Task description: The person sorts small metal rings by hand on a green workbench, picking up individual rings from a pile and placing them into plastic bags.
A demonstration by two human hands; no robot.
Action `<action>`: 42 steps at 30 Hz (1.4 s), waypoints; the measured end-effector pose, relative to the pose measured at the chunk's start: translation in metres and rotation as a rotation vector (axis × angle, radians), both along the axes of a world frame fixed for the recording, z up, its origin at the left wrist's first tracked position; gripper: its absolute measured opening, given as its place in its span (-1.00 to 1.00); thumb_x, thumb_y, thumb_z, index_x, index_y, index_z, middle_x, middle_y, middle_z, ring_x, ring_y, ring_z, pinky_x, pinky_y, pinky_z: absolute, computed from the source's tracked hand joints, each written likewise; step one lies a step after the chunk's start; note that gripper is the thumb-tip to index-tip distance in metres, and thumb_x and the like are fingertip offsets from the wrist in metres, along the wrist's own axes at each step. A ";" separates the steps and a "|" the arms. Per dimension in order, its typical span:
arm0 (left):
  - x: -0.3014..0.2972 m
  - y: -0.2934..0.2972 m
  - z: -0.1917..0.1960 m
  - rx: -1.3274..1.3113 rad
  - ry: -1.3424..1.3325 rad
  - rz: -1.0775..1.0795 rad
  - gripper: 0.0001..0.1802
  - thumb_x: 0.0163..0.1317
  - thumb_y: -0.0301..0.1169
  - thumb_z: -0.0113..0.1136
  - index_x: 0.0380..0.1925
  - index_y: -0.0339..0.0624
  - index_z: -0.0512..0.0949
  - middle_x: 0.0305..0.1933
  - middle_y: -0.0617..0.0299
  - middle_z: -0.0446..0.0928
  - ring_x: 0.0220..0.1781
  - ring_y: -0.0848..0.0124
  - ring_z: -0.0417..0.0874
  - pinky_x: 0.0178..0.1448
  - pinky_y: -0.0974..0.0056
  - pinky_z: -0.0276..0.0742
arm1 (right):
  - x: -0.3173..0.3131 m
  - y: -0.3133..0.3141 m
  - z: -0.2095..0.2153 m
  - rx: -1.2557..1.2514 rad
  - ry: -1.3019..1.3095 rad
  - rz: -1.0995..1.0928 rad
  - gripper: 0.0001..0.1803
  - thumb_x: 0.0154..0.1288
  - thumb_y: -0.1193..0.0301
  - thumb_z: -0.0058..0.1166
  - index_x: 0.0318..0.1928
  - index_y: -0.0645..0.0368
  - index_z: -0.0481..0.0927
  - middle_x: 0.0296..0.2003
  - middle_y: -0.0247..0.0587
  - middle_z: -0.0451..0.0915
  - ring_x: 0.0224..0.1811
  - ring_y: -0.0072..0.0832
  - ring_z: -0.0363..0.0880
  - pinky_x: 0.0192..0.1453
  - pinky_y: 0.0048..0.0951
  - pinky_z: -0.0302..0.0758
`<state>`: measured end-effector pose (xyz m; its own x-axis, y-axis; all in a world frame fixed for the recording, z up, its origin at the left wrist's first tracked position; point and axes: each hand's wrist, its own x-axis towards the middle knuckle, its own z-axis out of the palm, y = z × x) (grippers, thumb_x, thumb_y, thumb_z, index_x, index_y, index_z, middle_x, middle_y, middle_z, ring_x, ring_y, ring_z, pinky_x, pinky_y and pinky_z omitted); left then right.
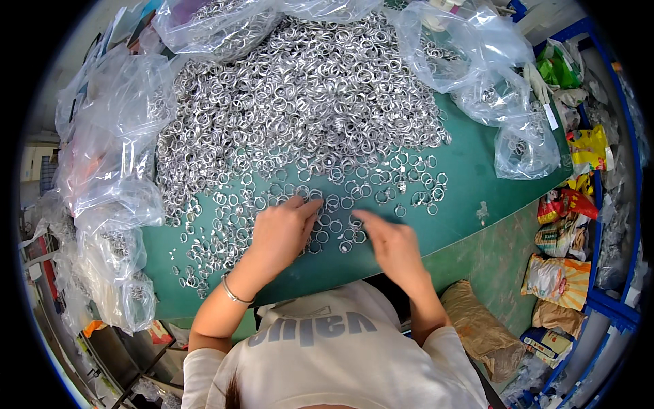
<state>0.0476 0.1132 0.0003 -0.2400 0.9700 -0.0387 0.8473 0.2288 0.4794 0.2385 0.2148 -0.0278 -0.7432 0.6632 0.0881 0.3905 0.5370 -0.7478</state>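
A great heap of silver metal rings (320,95) covers the far and middle part of the green table (470,198). Thinner scatters of rings lie at its near side. My left hand (285,228) rests among these loose rings (332,202), fingers bent together with the tips over them; whatever they may pinch is too small to make out. To its right, my right hand (394,244) stretches out its index finger beside a small group of rings (353,235), and no ring shows in it. Its other fingers are partly hidden.
Clear plastic bags holding rings stand along the left side (116,143), the far edge (218,31) and the right corner (524,146). A brown sack (480,327) sits on the floor at right. Colourful packets (558,279) lie along a blue rack (613,303).
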 end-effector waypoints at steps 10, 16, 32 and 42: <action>0.004 0.009 -0.002 0.015 0.062 0.062 -0.87 0.10 -0.42 0.20 -0.31 -0.09 0.62 -0.45 0.19 0.52 -0.52 0.13 0.57 -0.44 0.14 0.48 | -0.020 0.019 0.013 0.237 -0.296 -0.150 -0.73 0.25 0.37 0.05 -0.03 0.03 0.55 -0.60 -0.07 0.56 -0.60 -0.09 0.55 -0.54 -0.15 0.43; -0.005 -0.018 0.005 -0.029 -0.074 -0.030 -0.89 0.08 -0.45 0.20 -0.36 -0.10 0.65 -0.46 0.20 0.52 -0.52 0.15 0.57 -0.45 0.16 0.49 | -0.017 0.016 0.011 0.107 -0.091 -0.133 -0.83 0.24 0.44 0.07 -0.16 0.06 0.63 -0.60 -0.04 0.56 -0.61 -0.14 0.52 -0.52 -0.25 0.39; -0.012 -0.033 -0.004 0.044 0.020 0.310 -0.74 0.12 -0.42 0.19 -0.14 -0.08 0.59 -0.47 0.16 0.50 -0.56 0.15 0.55 -0.50 0.14 0.44 | -0.067 0.002 0.016 0.098 -0.129 0.043 -0.78 0.21 0.38 0.13 -0.11 -0.02 0.63 -0.64 -0.12 0.53 -0.65 -0.19 0.49 -0.55 -0.27 0.37; -0.023 -0.071 -0.001 -0.031 0.060 0.327 -0.83 0.09 -0.46 0.20 -0.28 -0.09 0.63 -0.47 0.20 0.50 -0.56 0.16 0.55 -0.48 0.16 0.47 | -0.073 -0.003 0.011 0.166 -0.194 0.207 -0.86 0.09 0.41 0.22 -0.29 0.06 0.62 -0.66 -0.22 0.52 -0.65 -0.27 0.50 -0.57 -0.31 0.35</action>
